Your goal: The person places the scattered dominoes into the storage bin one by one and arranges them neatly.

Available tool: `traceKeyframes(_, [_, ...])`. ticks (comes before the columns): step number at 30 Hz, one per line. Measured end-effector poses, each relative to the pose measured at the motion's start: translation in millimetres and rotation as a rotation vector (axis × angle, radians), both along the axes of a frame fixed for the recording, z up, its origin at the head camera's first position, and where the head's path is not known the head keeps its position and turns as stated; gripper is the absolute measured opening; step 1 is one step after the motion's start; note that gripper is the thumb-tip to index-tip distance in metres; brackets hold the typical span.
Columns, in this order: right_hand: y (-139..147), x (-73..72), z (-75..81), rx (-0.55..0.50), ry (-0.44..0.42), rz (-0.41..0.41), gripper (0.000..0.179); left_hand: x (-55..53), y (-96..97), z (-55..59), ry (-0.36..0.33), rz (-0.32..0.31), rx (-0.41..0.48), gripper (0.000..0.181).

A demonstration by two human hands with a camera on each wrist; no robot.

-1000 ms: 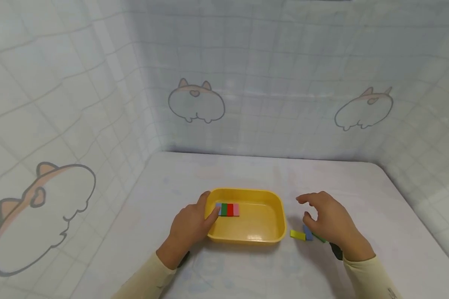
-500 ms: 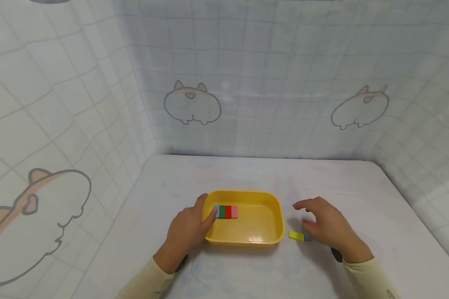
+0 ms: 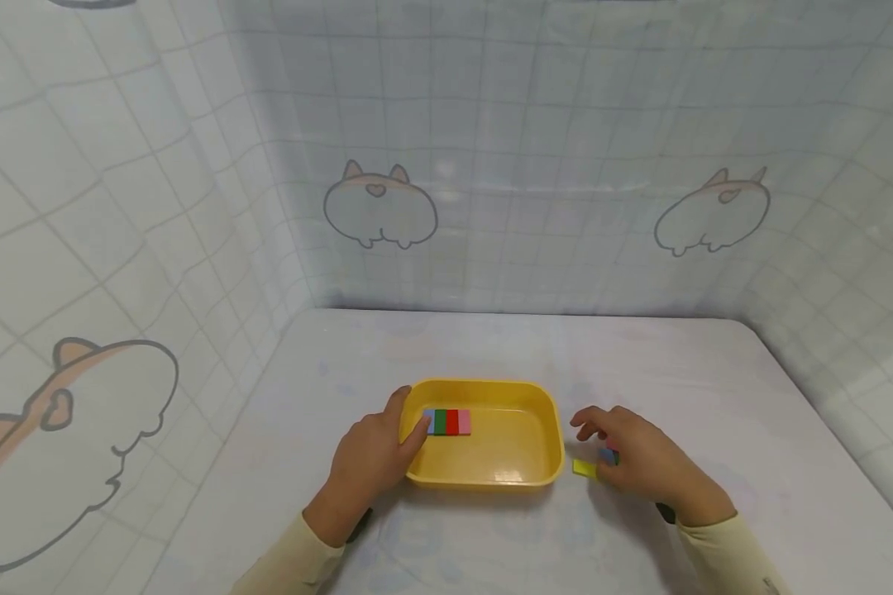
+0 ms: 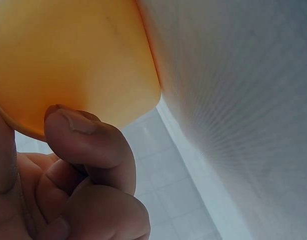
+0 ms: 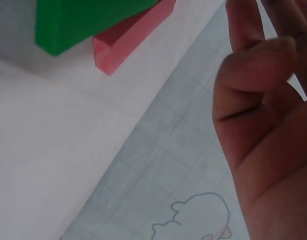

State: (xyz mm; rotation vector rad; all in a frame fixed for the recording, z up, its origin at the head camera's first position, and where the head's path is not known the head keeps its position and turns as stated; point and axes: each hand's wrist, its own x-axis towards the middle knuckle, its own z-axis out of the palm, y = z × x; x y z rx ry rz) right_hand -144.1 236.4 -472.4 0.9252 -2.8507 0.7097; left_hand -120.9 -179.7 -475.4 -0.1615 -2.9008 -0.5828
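Note:
A yellow plastic tray (image 3: 517,446) stands on the table, gripped at its left wall by the left hand (image 3: 372,450). That thumb reaches over the rim to the inside, and in the left wrist view bent fingers (image 4: 88,137) lie against the outer wall. Inside the tray is a side-by-side row of light blue, green, red and pink blocks (image 3: 452,422). The right hand (image 3: 640,459) is low over loose blocks right of the tray, fingers loosely bent. A yellow block (image 3: 584,468) lies by its thumb, a blue block (image 3: 607,455) below it. Green (image 5: 88,20) and pink (image 5: 133,40) blocks show in the right wrist view.
A white patterned cloth (image 3: 446,545) covers the table. Behind its far edge rises a pale checked curtain (image 3: 543,231) with cartoon animal prints, and similar curtain walls stand left and right. Dark wrist-worn pieces (image 3: 666,513) show beneath the wrists.
The right hand has come down and slightly left over the loose blocks, its fingers bending more and covering part of the yellow block. The left hand keeps its grip on the tray.

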Motion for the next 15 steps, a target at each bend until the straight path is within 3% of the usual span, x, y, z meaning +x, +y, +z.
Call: traceKeyframes(15, [-5.2, 2.8, 0.0, 0.045, -0.050, 0.102, 0.062, -0.6, -1.4, -3.7, 0.008, -0.009, 0.016, 0.072])
